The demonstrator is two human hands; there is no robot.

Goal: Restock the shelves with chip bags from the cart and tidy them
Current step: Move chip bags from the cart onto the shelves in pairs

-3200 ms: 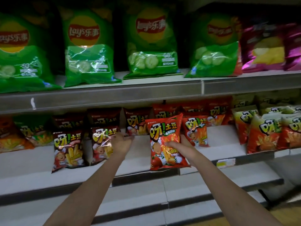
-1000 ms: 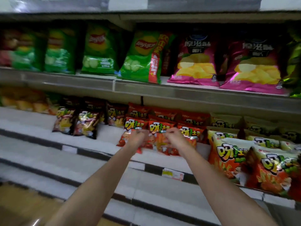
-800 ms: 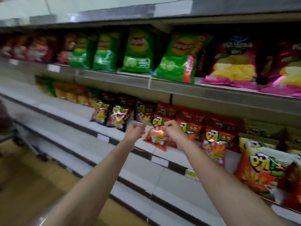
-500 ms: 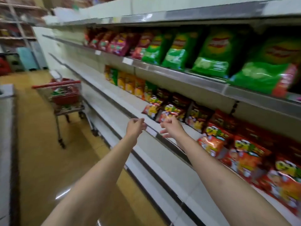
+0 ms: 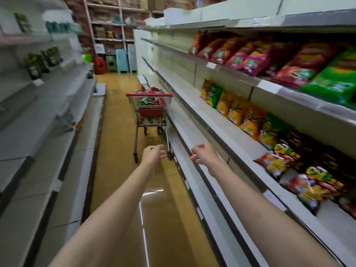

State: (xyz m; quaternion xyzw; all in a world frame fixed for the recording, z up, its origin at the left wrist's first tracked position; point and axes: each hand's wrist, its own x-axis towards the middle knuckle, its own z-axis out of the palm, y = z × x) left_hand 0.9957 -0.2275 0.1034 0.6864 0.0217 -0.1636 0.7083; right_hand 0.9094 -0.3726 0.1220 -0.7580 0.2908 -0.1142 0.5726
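Observation:
A wire shopping cart (image 5: 149, 110) with a red handle stands down the aisle, holding several chip bags. My left hand (image 5: 153, 154) and my right hand (image 5: 203, 153) reach forward at mid-frame, both empty with fingers loosely curled, well short of the cart. On my right, the white shelf unit (image 5: 221, 132) carries small red and orange chip bags (image 5: 300, 176) on the middle shelf. Larger red, magenta and green bags (image 5: 269, 58) sit on the shelf above.
A second white shelf unit (image 5: 38, 116) lines the left side with a few dark packs. The glossy tan floor (image 5: 119, 151) runs between the units to the cart. Coloured bins and racks stand at the aisle's far end (image 5: 113, 60).
My view swung left from the middle shelf to the aisle and cart. Both hands let go of the red chip bags and now hang empty in front of me.

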